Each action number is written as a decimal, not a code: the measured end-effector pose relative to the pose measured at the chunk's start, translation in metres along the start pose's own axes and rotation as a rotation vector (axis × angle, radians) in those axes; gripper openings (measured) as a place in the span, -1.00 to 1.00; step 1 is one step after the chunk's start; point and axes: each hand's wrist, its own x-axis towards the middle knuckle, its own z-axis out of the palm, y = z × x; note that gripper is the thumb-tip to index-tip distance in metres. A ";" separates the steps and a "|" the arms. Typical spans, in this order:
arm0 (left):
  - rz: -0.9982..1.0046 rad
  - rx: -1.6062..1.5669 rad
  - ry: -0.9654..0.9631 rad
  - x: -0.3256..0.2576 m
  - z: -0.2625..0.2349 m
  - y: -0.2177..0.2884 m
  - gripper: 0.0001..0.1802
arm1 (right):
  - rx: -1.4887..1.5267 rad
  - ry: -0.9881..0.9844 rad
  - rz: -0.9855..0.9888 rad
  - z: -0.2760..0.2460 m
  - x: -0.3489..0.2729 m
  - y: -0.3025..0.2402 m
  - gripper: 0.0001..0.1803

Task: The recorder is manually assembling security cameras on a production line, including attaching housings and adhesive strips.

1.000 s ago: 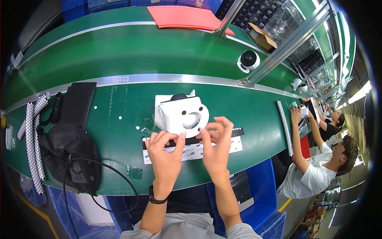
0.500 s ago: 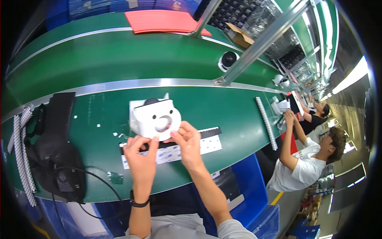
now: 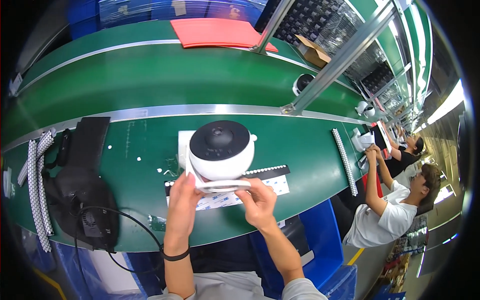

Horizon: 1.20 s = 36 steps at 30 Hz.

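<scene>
A round white security camera (image 3: 222,167) with a black front (image 3: 219,139) is held over the bench, its black side facing up. Its white ring-shaped base (image 3: 222,189) points toward me and is seen nearly edge-on. My left hand (image 3: 181,207) grips the left end of that base, fingers partly hidden behind it. At the opposite end, my right hand (image 3: 260,202) pinches the rim between thumb and fingers. Below lies a white backing sheet with blue print (image 3: 220,201), beside a black strip with a row of white dots (image 3: 275,172). A white block-like part (image 3: 183,145) shows behind the camera's left side.
A black bag (image 3: 82,200) with a cable and dotted white rolls (image 3: 39,195) lie at the left. Another dotted roll (image 3: 345,162) is at the right, near a co-worker (image 3: 390,207). A metal post (image 3: 340,60) rises beyond. A blue bin (image 3: 320,235) stands below the bench edge.
The camera has been tilted in my hands: its black front now faces up, while the ring base, seen face-on before, is nearly edge-on. My view has shifted slightly left.
</scene>
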 end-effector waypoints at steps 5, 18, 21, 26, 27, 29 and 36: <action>-0.061 0.043 -0.021 -0.004 0.006 0.004 -0.48 | -0.117 0.021 -0.061 -0.005 0.003 -0.009 -0.81; 0.067 0.172 0.046 -0.003 -0.001 0.015 -0.69 | -0.320 -0.124 -0.167 -0.022 0.081 -0.060 -0.10; 0.105 0.333 0.003 -0.008 0.002 0.027 -0.60 | -0.620 -0.544 -0.165 -0.028 0.106 -0.084 0.34; 0.186 0.594 0.016 -0.009 0.005 0.034 -0.46 | -0.766 -0.699 -0.152 -0.008 0.138 -0.104 0.19; 0.200 0.560 0.103 -0.010 0.007 0.032 -0.38 | -0.750 -0.712 -0.180 -0.006 0.153 -0.096 0.16; 0.377 0.881 0.245 -0.012 0.006 0.021 -0.18 | -0.798 -0.501 -0.287 -0.005 0.189 -0.063 0.14; 0.435 1.293 0.316 -0.011 -0.008 -0.005 -0.41 | -1.154 -0.116 -0.311 0.019 0.321 0.095 0.21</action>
